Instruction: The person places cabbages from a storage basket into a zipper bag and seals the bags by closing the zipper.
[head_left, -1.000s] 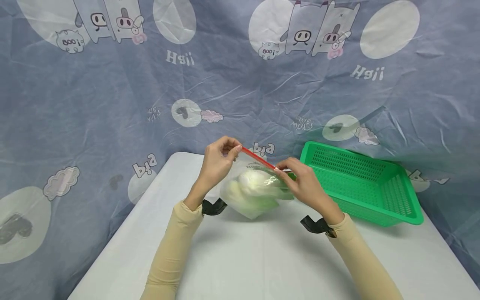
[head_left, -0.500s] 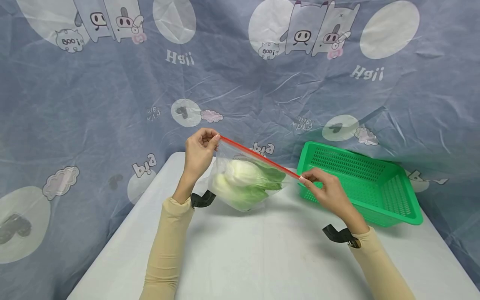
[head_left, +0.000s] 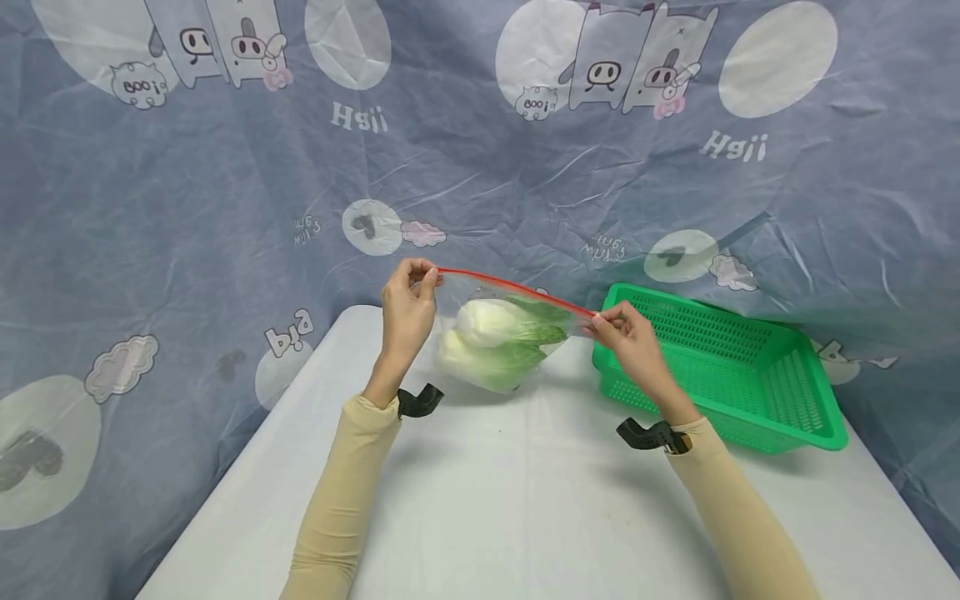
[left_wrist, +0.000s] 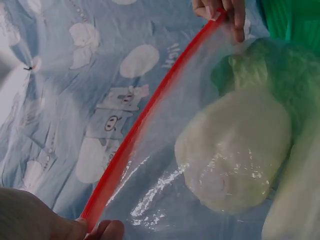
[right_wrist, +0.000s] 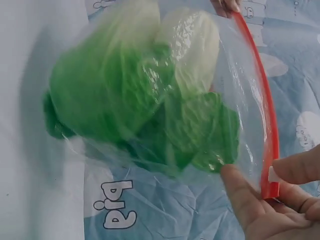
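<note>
A clear zip bag point(head_left: 450, 302) with a red strip point(head_left: 517, 287) along its top hangs between my hands, over the far part of the table. Inside lie two heads of Chinese cabbage point(head_left: 491, 323), pale ends to the left and green leaves to the right. My left hand point(head_left: 407, 312) pinches the left end of the strip between thumb and fingers. At the other end, my right hand point(head_left: 633, 346) pinches the corner, its thumb against a small white slider point(right_wrist: 273, 174). A finger of that hand lies along the film close to the leaves in the right wrist view.
A green plastic basket point(head_left: 697, 367) stands on the right of the white table point(head_left: 480, 500), just beyond my right hand. Behind the table hangs a blue-grey printed cloth point(head_left: 225, 183). Black wrist mounts point(head_left: 420, 401) sit on both wrists.
My hands have moved apart, stretching the strip out from its shorter visible span. Over the last half second the right hand rose, the left shifted slightly right, and the bag lifted.
</note>
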